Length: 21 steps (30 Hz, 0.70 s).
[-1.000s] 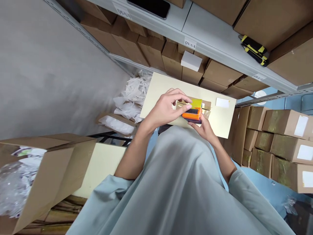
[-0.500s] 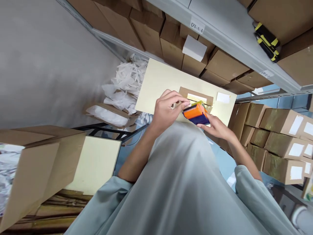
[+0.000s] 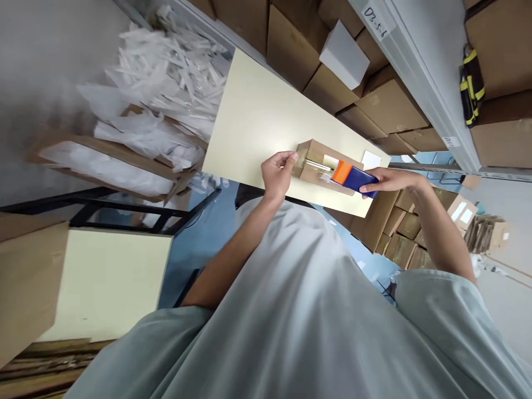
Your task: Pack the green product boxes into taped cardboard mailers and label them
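Note:
A small cardboard box (image 3: 313,151) lies on the cream tabletop (image 3: 257,111), a shiny clear strip of packing tape (image 3: 318,165) along its upper face. My right hand (image 3: 384,182) is closed around the dark blue end of an orange and blue tape dispenser (image 3: 351,177), whose orange part rests over the box near its right end. At the box's left end, my left hand (image 3: 278,172) is closed in a pinch where the tape meets the corner. The exact tape end under those fingertips is hard to make out.
Shredded white paper (image 3: 174,72) is heaped left of the tabletop, beside an open carton (image 3: 108,160) with white wrapping. Shelves of cardboard boxes (image 3: 291,47) run behind. Black and yellow cutters (image 3: 471,86) lie on the upper shelf. Stacked cartons (image 3: 401,246) stand at right.
My hands have moved apart: the right carried the dispenser right along the box, the left went to the box's left end. Tape now stretches between them. The view has turned and shifted.

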{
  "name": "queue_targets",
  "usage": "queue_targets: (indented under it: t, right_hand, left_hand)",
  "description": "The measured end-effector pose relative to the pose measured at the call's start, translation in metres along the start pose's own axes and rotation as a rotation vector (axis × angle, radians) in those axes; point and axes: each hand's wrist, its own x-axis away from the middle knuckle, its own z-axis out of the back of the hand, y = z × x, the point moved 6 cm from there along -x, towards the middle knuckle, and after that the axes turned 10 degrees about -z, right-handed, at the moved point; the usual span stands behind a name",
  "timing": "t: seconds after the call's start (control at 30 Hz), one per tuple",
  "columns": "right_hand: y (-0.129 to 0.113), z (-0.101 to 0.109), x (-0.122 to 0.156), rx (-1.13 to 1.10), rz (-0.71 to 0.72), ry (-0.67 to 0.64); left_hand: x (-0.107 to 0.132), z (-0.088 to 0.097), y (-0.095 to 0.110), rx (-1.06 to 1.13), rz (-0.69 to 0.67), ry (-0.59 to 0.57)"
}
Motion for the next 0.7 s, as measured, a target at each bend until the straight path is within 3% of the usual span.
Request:
queue_targets:
  t: [0.2, 0.37, 0.6, 0.7]
  right_hand:
    - [0.004, 0.018, -0.037, 0.026, -0.139, -0.082]
    - [0.003, 0.021, -0.042, 0.017, -0.193, -0.091]
    - [0.007, 0.017, -0.046, -0.008, -0.187, -0.074]
    - [0.008, 0.014, -0.047, -0.022, -0.159, -0.069]
  left_hand:
    - [-0.002, 0.001, -0.04, 0.022, 0.137, 0.016]
    - [-0.008, 0.004, -0.058, -0.013, 0.193, -0.005]
    - [-0.001, -0.016, -0.081, -0.005, 0.348, -0.02]
    - [0.001, -0.017, -0.082, -0.065, 0.325, -0.026]
